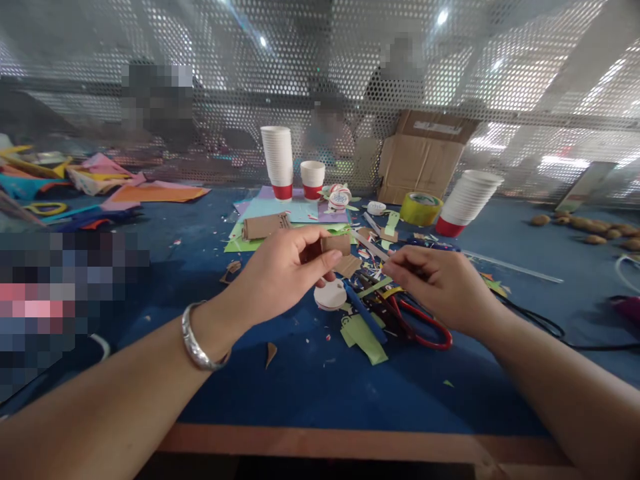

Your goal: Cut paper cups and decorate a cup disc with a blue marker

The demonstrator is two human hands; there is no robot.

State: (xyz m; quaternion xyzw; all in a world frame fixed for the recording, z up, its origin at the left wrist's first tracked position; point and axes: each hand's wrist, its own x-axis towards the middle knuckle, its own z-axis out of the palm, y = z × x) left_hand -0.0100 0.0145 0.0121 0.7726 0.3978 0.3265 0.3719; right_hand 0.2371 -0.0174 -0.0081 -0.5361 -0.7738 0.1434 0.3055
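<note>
My left hand [280,273] is raised over the blue table [300,380], its thumb and fingers pinched on a small brown cardboard piece [336,244]. A silver bracelet [199,341] circles that wrist. My right hand [434,283] hovers just to the right, fingers curled and pinched together on something thin that I cannot make out. Under the hands lie red-handled scissors [425,327], a white round lid [330,295], a blue strip [364,312] and green paper scraps [364,337].
Stacks of white and red paper cups [278,160] [467,200], a single cup [313,180], a yellow tape roll [421,208] and a cardboard box [425,157] stand at the back. Coloured paper sheets [150,193] lie left. A perforated screen rises behind; people sit beyond it.
</note>
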